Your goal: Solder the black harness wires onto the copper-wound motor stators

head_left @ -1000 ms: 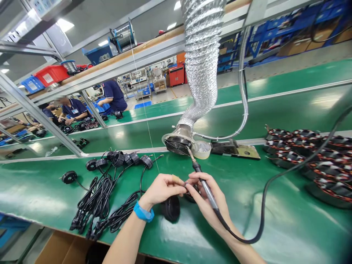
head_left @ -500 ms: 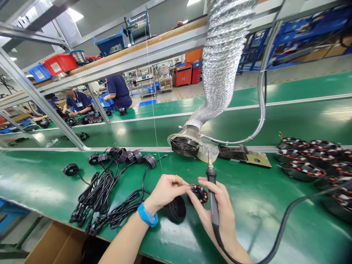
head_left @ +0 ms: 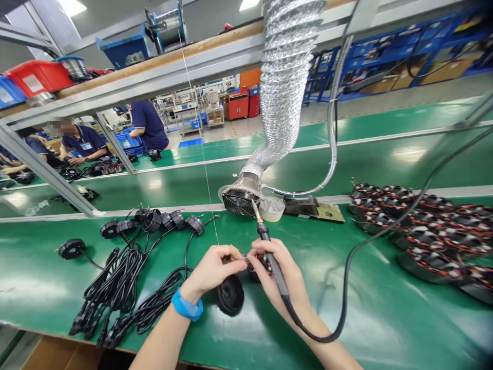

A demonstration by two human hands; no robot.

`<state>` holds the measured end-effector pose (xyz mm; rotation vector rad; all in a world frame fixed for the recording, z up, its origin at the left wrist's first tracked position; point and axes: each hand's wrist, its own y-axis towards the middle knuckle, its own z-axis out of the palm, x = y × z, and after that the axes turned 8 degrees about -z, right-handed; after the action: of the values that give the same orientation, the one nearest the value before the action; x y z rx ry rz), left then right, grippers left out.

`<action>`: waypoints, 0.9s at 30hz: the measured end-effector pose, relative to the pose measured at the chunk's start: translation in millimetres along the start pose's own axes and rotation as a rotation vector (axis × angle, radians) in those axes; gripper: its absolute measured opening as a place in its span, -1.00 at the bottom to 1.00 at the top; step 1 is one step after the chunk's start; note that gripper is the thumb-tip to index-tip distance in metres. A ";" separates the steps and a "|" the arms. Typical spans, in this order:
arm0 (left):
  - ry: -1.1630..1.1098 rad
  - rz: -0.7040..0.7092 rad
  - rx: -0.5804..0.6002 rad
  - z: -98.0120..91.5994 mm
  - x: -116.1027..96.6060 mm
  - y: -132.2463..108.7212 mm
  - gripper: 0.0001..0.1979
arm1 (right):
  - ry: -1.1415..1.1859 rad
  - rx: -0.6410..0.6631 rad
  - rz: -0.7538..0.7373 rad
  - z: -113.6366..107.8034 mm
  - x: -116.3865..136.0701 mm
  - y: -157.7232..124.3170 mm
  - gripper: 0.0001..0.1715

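Left hand [head_left: 211, 270] is closed in a pinch on a small wound stator [head_left: 256, 268], which sits between my hands, mostly hidden by my fingers. Can't tell if I've got its edge or a lead wire. Right hand [head_left: 275, 272] is clenched round a soldering iron [head_left: 271, 262], its tip pointing away from me, near the fume extractor fan [head_left: 239, 202]. Silver flex duct [head_left: 285, 87] rises from that fan. Iron cord [head_left: 344, 293] loops off right of my right hand.

Black cabled coil [head_left: 230, 294] lies on the green bench mat [head_left: 385, 329] just below my hands. Bundled black cables [head_left: 111, 288] lie left of my left hand, and stacked stators [head_left: 419, 231] sit well right of my right hand. Blue wristband [head_left: 187, 306] on my left wrist.
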<state>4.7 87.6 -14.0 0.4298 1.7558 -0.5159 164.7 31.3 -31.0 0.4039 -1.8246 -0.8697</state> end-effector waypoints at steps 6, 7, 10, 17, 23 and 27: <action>-0.228 -0.196 0.120 2.7 0.3 2.7 -0.60 | 0.011 -0.023 0.076 -4.2 -8.3 -7.9 -0.82; -0.243 -0.226 0.111 3.9 0.3 3.1 -0.59 | 0.003 -0.034 0.085 -2.7 -10.2 -10.6 -0.83; -0.250 -0.283 0.059 6.7 -0.1 3.8 -0.63 | -0.032 -0.039 0.104 2.0 -14.2 -17.2 -0.87; -0.244 -0.312 -0.062 6.5 7.1 10.2 -0.77 | -0.048 -0.088 0.185 -2.5 -13.3 -16.8 -0.75; -0.250 -0.342 -0.094 3.1 15.3 16.2 -0.79 | -0.066 -0.204 0.268 -23.4 -15.9 -23.5 -0.55; -0.240 -0.375 -0.105 2.3 16.6 17.1 -0.76 | -0.083 -0.148 0.190 -34.2 -22.4 -33.1 -0.72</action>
<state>11.9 100.9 -32.6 -0.0405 1.6248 -0.7051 201.0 9.9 -62.4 0.1002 -1.8267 -0.8927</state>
